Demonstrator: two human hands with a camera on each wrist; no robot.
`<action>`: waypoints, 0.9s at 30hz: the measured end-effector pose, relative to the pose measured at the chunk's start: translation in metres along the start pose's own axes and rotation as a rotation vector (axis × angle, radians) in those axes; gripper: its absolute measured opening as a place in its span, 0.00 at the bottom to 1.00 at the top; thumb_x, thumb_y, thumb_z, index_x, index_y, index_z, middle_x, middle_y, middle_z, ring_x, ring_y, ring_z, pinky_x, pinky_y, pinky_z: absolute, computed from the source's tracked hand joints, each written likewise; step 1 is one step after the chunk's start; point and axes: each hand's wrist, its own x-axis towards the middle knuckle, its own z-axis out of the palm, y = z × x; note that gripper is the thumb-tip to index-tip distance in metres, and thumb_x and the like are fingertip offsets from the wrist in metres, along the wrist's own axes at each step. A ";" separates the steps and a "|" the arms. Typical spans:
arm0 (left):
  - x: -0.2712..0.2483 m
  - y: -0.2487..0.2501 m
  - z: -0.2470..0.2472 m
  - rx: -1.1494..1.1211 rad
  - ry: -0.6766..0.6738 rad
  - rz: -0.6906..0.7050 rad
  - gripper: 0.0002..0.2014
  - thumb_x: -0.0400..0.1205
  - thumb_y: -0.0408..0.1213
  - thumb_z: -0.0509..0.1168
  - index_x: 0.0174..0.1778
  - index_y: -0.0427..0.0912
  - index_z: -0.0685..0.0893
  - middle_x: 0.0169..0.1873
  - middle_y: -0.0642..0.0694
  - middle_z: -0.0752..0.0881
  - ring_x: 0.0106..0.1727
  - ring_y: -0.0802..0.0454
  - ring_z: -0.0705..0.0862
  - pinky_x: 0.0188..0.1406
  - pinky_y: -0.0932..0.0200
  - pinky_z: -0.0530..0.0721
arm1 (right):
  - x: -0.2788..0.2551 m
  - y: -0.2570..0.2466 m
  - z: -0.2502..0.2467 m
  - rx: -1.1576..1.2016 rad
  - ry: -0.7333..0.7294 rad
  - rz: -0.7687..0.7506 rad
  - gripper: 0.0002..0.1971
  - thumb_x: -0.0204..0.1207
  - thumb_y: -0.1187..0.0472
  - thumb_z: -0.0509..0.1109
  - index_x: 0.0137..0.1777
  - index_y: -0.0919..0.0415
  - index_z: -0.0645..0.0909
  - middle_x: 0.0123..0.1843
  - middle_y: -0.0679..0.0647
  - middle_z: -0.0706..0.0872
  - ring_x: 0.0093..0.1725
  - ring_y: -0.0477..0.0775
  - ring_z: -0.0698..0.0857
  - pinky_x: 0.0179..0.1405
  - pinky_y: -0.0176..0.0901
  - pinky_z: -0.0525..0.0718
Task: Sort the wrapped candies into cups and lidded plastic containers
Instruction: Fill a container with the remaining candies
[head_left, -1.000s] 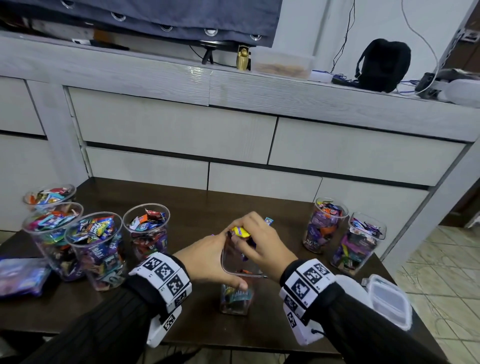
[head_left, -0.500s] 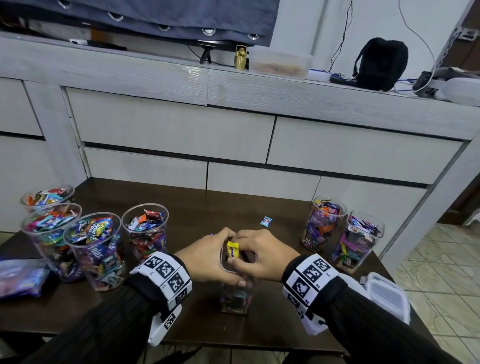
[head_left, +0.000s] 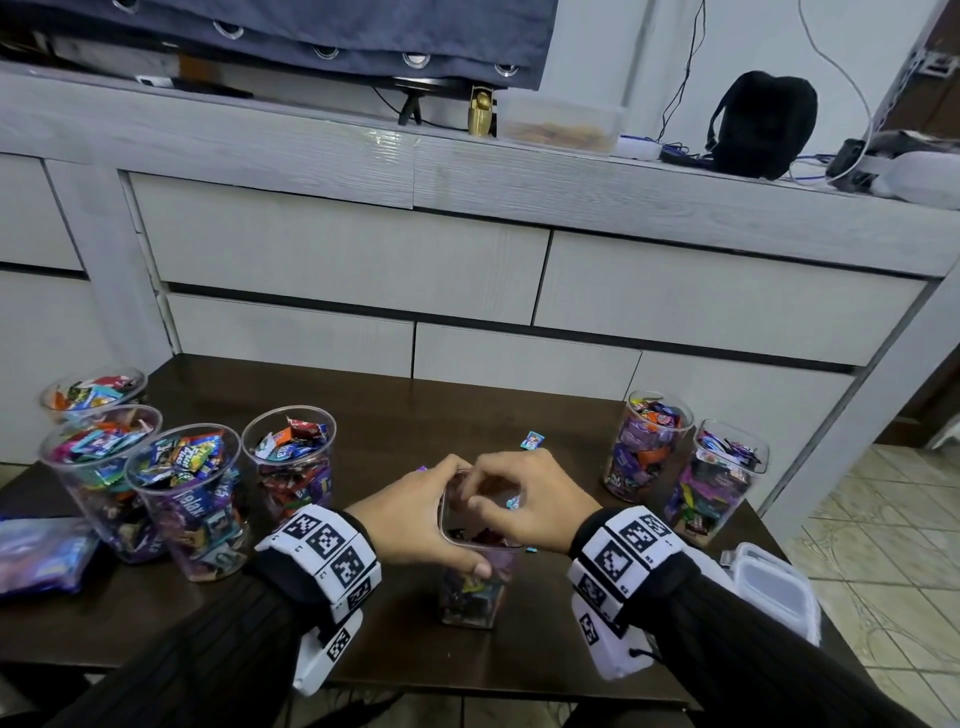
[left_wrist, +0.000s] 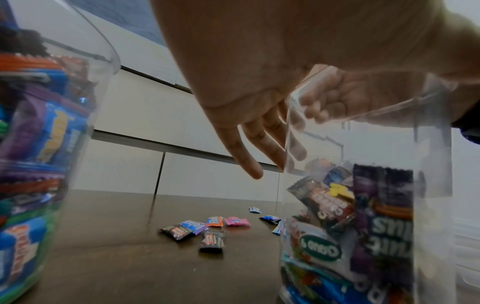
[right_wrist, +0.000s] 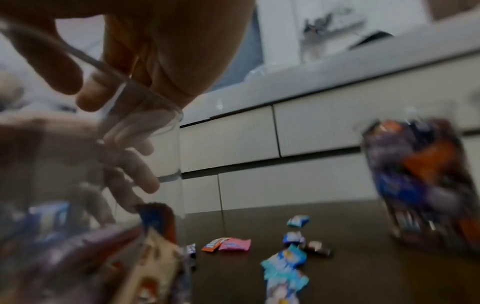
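Note:
A clear square container (head_left: 480, 597), partly filled with wrapped candies, stands near the front middle of the dark table (head_left: 395, 415). My left hand (head_left: 431, 514) grips its rim from the left, thumb on the near wall. The right hand (head_left: 519, 493) hovers over the mouth with relaxed, bent fingers dipping inside, and I see nothing in them. In the left wrist view a yellow candy (left_wrist: 337, 189) lies on top of the pile inside the container (left_wrist: 363, 226). Several loose candies (left_wrist: 215, 226) lie on the table beyond it, and they also show in the right wrist view as loose candies (right_wrist: 228, 244).
Several clear cups of candies (head_left: 184, 499) stand at the left, beside a purple bag (head_left: 41, 556). At the right stand two filled containers (head_left: 649, 447), with white lids (head_left: 774, 587) at the table's right front corner. A white drawer unit (head_left: 337, 249) rises behind.
The right hand carried a yellow candy down to the container mouth and no longer shows it. The container, tilted up by the left hand a second ago, now stands lower.

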 end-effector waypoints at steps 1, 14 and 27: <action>0.000 -0.002 0.000 -0.023 -0.002 0.006 0.40 0.62 0.53 0.84 0.66 0.53 0.71 0.61 0.55 0.82 0.63 0.61 0.81 0.67 0.48 0.80 | 0.000 0.003 0.000 0.085 0.093 0.044 0.03 0.71 0.68 0.72 0.42 0.62 0.86 0.40 0.53 0.89 0.41 0.48 0.87 0.46 0.44 0.85; 0.030 -0.064 0.010 -0.033 0.343 -0.273 0.31 0.84 0.60 0.56 0.80 0.48 0.66 0.77 0.49 0.71 0.78 0.51 0.70 0.76 0.53 0.69 | -0.025 0.119 0.013 -0.379 -0.218 0.802 0.58 0.66 0.34 0.73 0.84 0.61 0.43 0.86 0.57 0.43 0.85 0.57 0.46 0.82 0.55 0.54; 0.080 -0.106 0.045 0.652 -0.027 -0.656 0.54 0.76 0.76 0.51 0.85 0.43 0.34 0.84 0.40 0.32 0.85 0.42 0.32 0.82 0.34 0.37 | 0.013 0.189 0.045 -0.564 -0.348 0.912 0.58 0.66 0.20 0.53 0.82 0.55 0.30 0.84 0.50 0.30 0.84 0.54 0.35 0.81 0.64 0.42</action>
